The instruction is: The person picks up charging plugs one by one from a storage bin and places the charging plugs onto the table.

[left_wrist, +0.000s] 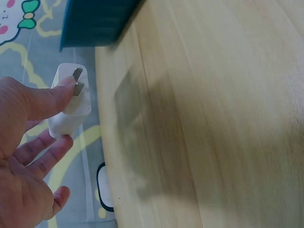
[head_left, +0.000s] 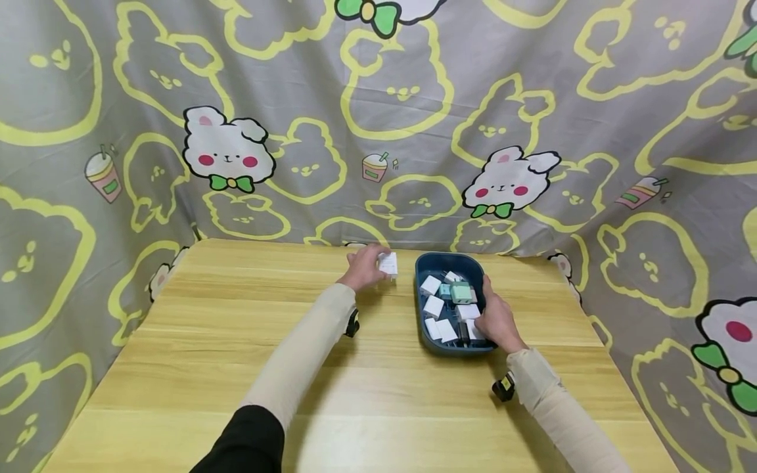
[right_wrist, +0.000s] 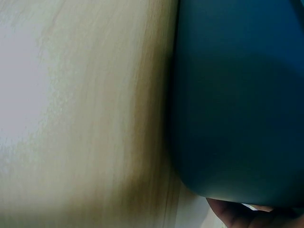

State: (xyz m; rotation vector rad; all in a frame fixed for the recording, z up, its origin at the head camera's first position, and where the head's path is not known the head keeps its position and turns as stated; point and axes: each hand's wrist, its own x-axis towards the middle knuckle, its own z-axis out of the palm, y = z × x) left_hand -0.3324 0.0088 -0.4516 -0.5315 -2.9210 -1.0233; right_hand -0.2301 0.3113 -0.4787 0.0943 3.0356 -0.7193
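My left hand (head_left: 363, 268) pinches a white charger plug (head_left: 388, 264) close over the far part of the table. In the left wrist view, the thumb lies by the two metal prongs of this charger plug (left_wrist: 64, 122), with fingertips against its other side. On the right stands a dark blue plastic bin (head_left: 452, 353) holding several charger plugs, mostly white, with a mint green plug (head_left: 461, 293) and a black one (head_left: 464, 334) among them. My right hand (head_left: 498, 318) grips the bin's right side. Its fingers (right_wrist: 247, 218) show at the bin's edge in the right wrist view.
A light wooden table (head_left: 236, 315) lies under both hands. A grey curtain (head_left: 319, 79) with yellow outlines and white rabbits hangs behind the table and along both sides. Small black cameras are strapped to both wrists.
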